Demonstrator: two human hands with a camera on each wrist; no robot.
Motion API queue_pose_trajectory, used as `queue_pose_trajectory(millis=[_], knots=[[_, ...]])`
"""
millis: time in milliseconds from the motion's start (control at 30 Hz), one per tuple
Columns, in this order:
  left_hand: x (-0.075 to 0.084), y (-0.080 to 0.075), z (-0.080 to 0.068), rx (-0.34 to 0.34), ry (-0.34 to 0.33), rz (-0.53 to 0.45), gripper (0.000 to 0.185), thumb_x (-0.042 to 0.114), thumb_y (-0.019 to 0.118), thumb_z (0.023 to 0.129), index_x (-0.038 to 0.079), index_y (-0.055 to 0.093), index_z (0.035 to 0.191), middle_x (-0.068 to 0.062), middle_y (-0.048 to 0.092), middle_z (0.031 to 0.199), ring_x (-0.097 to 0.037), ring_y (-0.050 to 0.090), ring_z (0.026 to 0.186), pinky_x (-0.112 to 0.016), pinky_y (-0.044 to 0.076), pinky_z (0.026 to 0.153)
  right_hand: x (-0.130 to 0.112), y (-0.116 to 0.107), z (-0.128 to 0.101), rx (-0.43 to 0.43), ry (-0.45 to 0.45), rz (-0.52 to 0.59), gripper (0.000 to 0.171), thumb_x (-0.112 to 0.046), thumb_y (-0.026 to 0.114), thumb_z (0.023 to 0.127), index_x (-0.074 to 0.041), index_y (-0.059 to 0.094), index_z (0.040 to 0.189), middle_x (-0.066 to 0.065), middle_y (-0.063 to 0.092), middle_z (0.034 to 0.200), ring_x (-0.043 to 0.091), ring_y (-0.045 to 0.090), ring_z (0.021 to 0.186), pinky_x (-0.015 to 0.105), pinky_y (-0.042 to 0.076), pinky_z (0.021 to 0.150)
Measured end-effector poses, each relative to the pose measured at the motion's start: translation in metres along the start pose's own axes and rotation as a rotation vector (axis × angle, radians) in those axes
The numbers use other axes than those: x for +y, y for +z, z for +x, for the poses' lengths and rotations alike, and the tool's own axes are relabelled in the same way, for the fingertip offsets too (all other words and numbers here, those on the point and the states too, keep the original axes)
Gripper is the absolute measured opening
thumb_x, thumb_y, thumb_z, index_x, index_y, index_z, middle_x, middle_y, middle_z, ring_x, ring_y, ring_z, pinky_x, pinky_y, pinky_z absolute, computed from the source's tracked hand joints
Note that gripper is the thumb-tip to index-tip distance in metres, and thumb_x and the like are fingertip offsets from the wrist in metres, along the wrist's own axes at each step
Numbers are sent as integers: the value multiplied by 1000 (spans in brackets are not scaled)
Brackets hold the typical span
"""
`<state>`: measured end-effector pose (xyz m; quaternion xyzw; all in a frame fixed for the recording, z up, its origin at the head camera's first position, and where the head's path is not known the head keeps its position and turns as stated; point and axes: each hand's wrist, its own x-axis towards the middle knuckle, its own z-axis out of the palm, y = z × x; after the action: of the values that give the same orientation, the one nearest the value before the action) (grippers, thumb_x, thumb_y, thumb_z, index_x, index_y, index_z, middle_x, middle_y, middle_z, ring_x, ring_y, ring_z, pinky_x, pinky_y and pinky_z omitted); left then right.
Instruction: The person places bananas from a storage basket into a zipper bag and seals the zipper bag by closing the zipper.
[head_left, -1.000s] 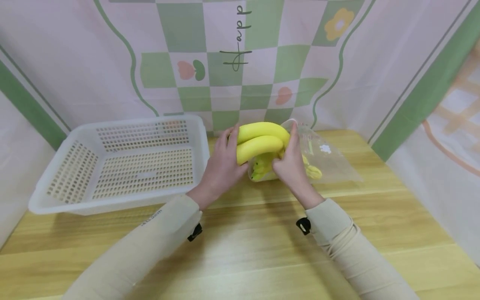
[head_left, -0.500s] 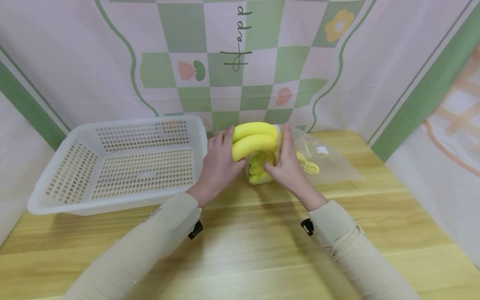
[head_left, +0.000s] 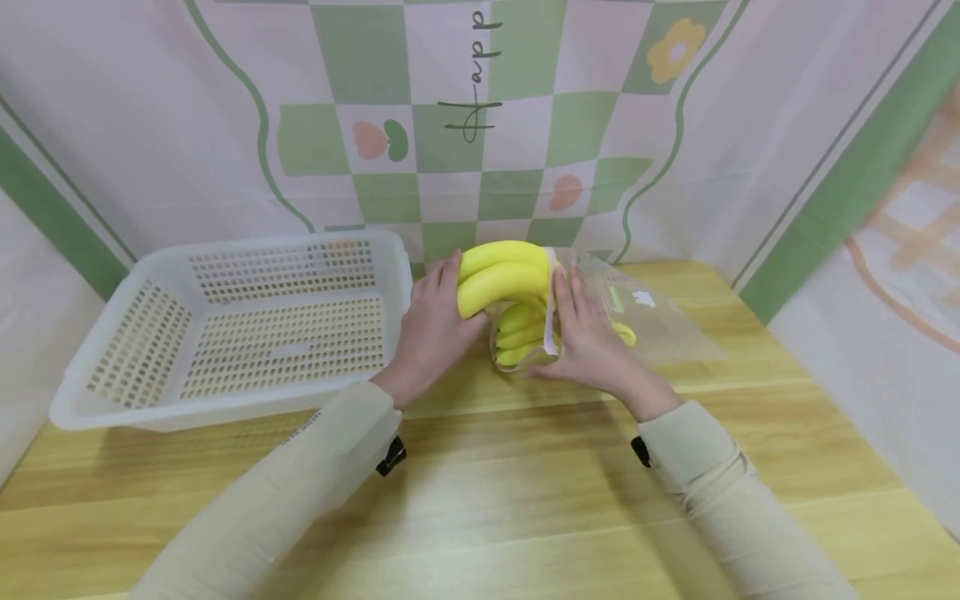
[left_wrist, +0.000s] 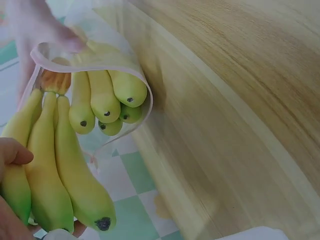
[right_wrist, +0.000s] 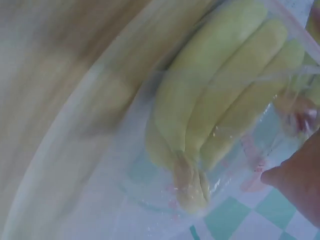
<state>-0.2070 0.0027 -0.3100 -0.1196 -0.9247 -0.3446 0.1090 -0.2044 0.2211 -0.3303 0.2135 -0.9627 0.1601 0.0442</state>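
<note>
My left hand grips the free ends of a yellow banana bunch, fingers over the top and thumb below. In the left wrist view this bunch shows green-tinged ends, and its brown crown lies within the mouth of a clear plastic bag. A second banana bunch lies inside the bag, tips toward the opening; its crown shows through the film in the right wrist view. My right hand rests against the bag's outside just behind the rim, fingers extended, thumb low at the front edge.
A white perforated plastic basket stands on the wooden table to the left, close to my left hand. Behind the table hangs a checked green and white cloth. The bag's flat end spreads rightward.
The held bunch has shifted slightly left. My right hand has slid off the crown and rim to the bag's outside, its thumb moving lower. The bag's mouth now surrounds the crown.
</note>
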Motion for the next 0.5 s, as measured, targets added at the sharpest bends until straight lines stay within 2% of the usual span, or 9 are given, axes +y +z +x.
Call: queue_pose_trajectory(millis=[100,200,300,367,500], knots=[[-1,1,2,-16,-6,-38,82,21,68,83,9,23,151,-14,40,144,-36,43,129,-47,52,89,1,5,-1,65,-20,-31,131,-31,82,73,-3,-21,149,34,-16,153,49,-3,144,65,10,115],[-2,2,4,-47,11,-69,88,13,70,79,5,19,151,-16,37,145,-36,40,130,-49,45,102,-1,9,0,151,-46,-44,119,-28,77,79,3,-15,148,37,-10,152,52,5,143,63,17,114],[-4,3,6,-90,16,-85,94,1,70,74,2,16,150,-19,33,147,-38,37,132,-50,38,109,-2,10,2,186,-38,-33,113,-25,75,82,6,-11,148,37,-8,153,52,8,142,61,20,114],[-4,3,6,-118,5,-91,96,-3,69,71,2,16,151,-21,29,148,-39,37,132,-49,41,107,-4,9,3,179,-14,-21,113,-25,75,82,5,-10,149,35,-9,154,51,6,143,61,20,115],[-4,2,6,-159,-26,-107,96,-5,66,72,6,15,152,-24,26,148,-38,44,124,-45,51,94,-5,8,4,189,7,0,114,-24,77,79,2,-9,150,32,-9,156,50,8,143,61,18,115]])
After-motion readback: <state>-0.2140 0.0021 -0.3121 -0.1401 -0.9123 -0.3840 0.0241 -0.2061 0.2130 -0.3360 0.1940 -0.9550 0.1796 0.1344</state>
